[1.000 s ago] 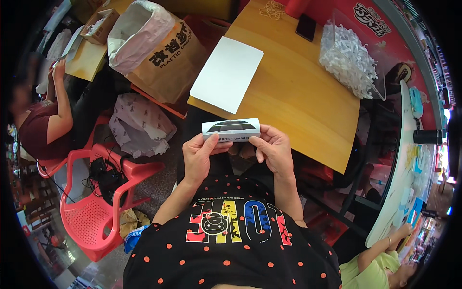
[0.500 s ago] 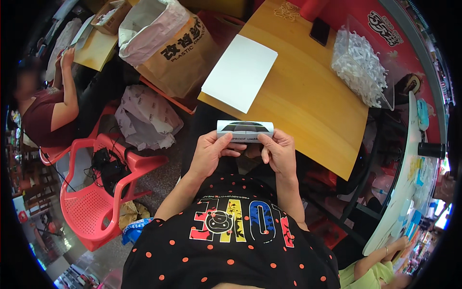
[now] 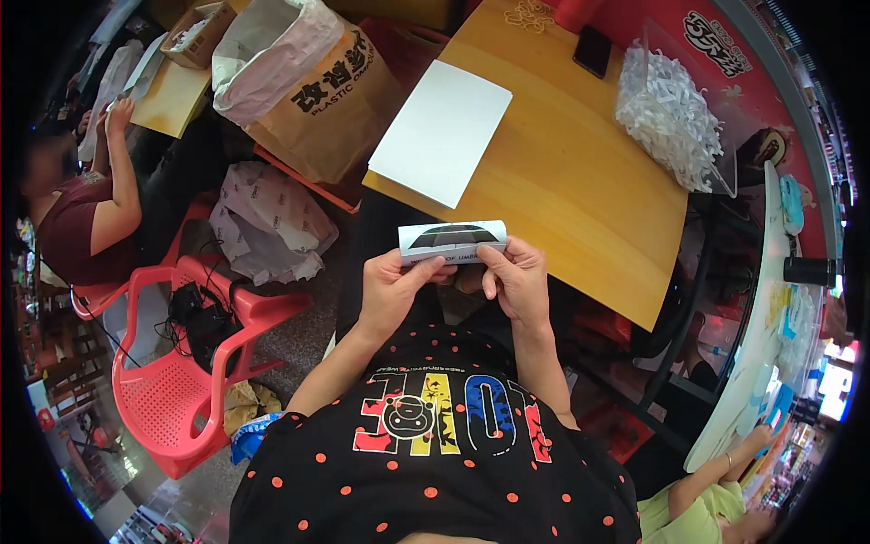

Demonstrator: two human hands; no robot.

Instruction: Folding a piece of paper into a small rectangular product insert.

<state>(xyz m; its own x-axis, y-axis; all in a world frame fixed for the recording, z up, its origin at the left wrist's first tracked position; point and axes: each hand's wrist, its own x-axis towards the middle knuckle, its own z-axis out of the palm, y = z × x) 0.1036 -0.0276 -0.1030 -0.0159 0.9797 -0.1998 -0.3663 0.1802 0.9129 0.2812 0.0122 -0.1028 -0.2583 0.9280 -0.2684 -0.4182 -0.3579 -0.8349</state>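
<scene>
Curled white sheet with black umbrella print (image 3: 444, 239), long axis left-to-right, dome toward yellow wooden table (image 3: 571, 181), pinched by left hand (image 3: 391, 295) and right hand (image 3: 522, 288)

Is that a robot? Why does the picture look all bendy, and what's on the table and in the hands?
No robot here! You're seeing a person's own two hands: the left hand and the right hand. The camera is worn on that person's head and looks down, a bit like seeing through their eyes. Its wide fisheye lens makes straight edges bend.

Both hands hold a curled printed paper with a dark umbrella picture, thumbs in front.

Just beyond, on the yellow-brown table, lie white paper, a dark phone and some thin tan loops. At the right side is a clear container full of white strips.
</scene>
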